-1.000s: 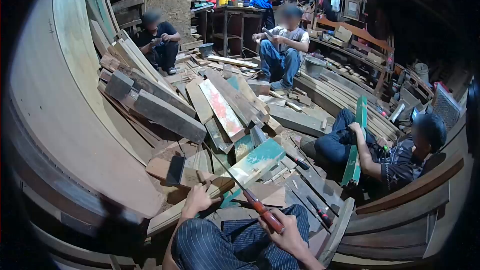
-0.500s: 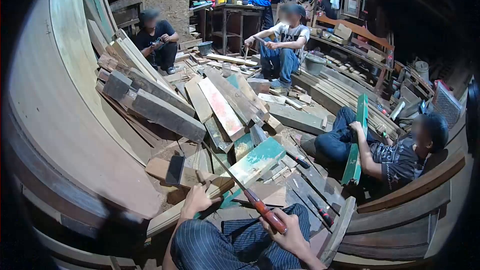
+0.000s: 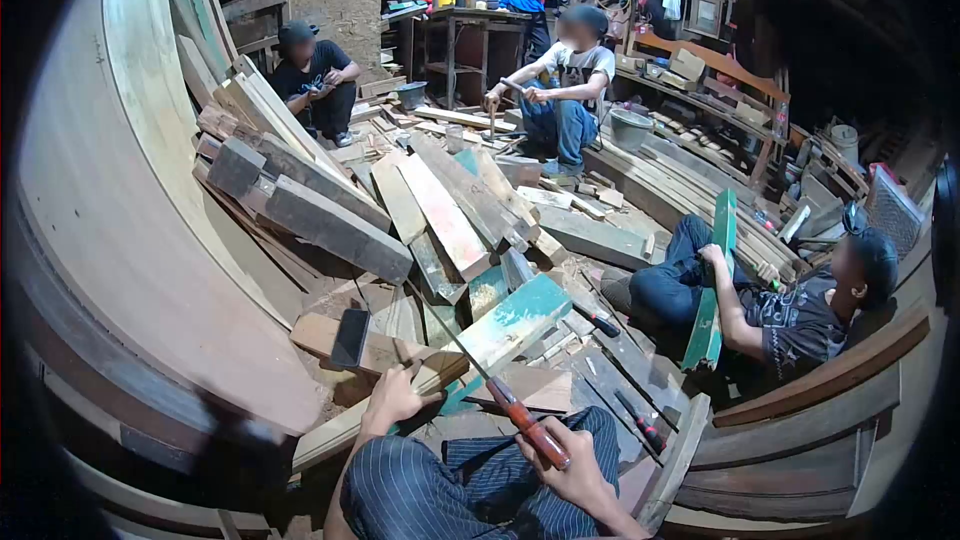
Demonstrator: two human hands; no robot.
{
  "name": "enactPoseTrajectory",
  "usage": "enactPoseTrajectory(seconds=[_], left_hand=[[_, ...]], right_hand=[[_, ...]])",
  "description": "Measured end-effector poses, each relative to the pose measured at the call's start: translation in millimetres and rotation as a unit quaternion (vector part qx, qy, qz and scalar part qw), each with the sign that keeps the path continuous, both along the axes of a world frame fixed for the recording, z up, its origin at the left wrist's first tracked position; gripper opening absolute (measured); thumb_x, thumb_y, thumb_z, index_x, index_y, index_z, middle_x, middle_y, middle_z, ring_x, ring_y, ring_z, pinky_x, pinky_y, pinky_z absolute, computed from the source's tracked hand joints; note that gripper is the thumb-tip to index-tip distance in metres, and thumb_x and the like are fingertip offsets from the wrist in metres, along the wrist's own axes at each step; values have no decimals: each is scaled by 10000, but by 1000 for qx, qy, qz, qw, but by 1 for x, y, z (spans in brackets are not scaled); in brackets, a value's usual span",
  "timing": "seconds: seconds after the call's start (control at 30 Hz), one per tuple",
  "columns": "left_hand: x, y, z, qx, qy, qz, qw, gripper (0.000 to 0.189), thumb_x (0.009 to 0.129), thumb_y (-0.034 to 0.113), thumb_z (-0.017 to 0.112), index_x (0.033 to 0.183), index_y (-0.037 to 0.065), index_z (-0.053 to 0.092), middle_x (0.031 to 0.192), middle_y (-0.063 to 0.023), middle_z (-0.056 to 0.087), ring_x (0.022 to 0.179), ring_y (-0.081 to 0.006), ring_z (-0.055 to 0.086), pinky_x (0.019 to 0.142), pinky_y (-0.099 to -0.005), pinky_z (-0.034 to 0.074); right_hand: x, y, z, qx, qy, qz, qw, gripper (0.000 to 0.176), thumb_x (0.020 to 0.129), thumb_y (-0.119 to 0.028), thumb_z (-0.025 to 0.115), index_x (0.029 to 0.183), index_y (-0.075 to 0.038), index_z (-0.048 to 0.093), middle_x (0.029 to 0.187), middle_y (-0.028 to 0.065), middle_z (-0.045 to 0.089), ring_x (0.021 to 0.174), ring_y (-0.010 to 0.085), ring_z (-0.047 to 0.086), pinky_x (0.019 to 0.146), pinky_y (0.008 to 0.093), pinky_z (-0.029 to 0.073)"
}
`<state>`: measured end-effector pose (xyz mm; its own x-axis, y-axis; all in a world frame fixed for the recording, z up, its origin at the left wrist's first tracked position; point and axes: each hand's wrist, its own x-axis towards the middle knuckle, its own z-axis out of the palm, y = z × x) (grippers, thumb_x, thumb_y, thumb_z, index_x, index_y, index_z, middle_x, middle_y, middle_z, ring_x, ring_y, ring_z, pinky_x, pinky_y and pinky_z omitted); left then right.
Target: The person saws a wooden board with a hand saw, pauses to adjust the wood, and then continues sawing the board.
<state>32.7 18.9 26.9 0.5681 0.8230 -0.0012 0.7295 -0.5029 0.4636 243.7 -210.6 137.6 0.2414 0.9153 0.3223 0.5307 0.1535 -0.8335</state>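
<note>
My right hand (image 3: pixel 572 465) is closed around the red-brown handle (image 3: pixel 530 425) of a long tool with a narrow dark metal shaft (image 3: pixel 455 338), whose exact kind I cannot make out. The shaft slants up and left across a pale wooden plank (image 3: pixel 500 333), which has green paint on its far end. My left hand (image 3: pixel 396 398) grips this plank nearer my knees, thumb out to the right. Just beyond that hand, a black phone (image 3: pixel 349 338) lies on a wood block (image 3: pixel 315 334).
Stacked timber (image 3: pixel 335 225) fills the middle. Black-and-red-handled tools (image 3: pixel 640 420) lie at my right. One person (image 3: pixel 810 300) at right holds a green board (image 3: pixel 712 290); another (image 3: pixel 575 85) sits farther back holding tools. Large curved panels (image 3: pixel 130 210) stand at left.
My right hand and the tool handle have shifted very slightly left. My left hand stays on the plank. The seated person at the back has moved their arms and tool a little.
</note>
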Motion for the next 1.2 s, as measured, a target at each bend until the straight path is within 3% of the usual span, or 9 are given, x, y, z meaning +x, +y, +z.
enactPoseTrajectory(seconds=[0.13,0.23,0.73,0.87,0.97,1.0,1.1,1.13,1.2], left_hand=[[-1,3,-5,-5,-6,-11,1000,845,742,547,794,1317,-29,567,1005,-323,673,967,-475,654,870,-507,539],[-2,5,-11,-4,-16,-2,1000,837,738,543,797,1307,-29,577,999,-324,674,963,-473,655,871,-505,539],[1,-2,0,11,-24,17,1000,741,726,523,818,1084,-109,674,947,-331,677,929,-472,663,845,-487,538],[2,-5,7,27,-13,17,999,715,726,503,824,1008,-138,675,928,-333,676,917,-464,667,836,-483,538],[-2,1,-6,46,-23,1,999,763,759,575,773,1194,-39,644,922,-323,676,907,-477,658,844,-512,541],[-3,1,-7,25,-41,-2,999,747,758,579,772,1143,-52,665,918,-332,672,913,-468,664,836,-505,546],[-3,3,-10,-8,-34,11,999,725,763,575,772,1073,-74,683,921,-345,666,929,-454,668,827,-492,553],[-2,0,-7,15,-34,11,999,726,757,577,777,1034,-89,692,930,-336,673,919,-458,672,821,-488,556],[-5,2,-21,32,-26,27,999,728,752,583,776,1025,-87,697,929,-325,681,901,-466,674,817,-493,557]], right_hand=[[-2,0,3,7,-5,-2,1000,194,858,-143,772,894,-21,625,576,133,540,444,263,560,469,329,423],[2,-3,5,-52,-5,20,998,236,856,-77,738,1054,-24,622,742,193,654,610,352,665,559,346,502],[1,-4,1,-52,-7,12,999,212,859,-80,734,1022,-22,610,718,197,624,585,373,630,543,361,487],[-7,1,6,-16,14,-21,1000,194,867,-135,749,934,3,631,567,135,510,437,206,505,476,317,415],[-13,4,11,-23,39,-34,998,188,877,-145,737,930,4,635,571,123,508,468,160,487,490,308,410],[-15,5,13,-25,47,-38,998,187,881,-148,733,929,5,636,573,120,507,479,145,481,495,305,409],[-19,7,19,-23,52,-57,997,197,887,-164,731,902,4,628,573,98,509,503,126,469,497,298,396],[-18,7,21,-58,25,-67,996,176,886,-132,725,936,8,631,624,154,579,502,170,561,534,315,462],[-17,9,23,-61,11,-64,996,189,895,-146,720,884,10,615,579,141,528,476,162,465,510,310,430]])
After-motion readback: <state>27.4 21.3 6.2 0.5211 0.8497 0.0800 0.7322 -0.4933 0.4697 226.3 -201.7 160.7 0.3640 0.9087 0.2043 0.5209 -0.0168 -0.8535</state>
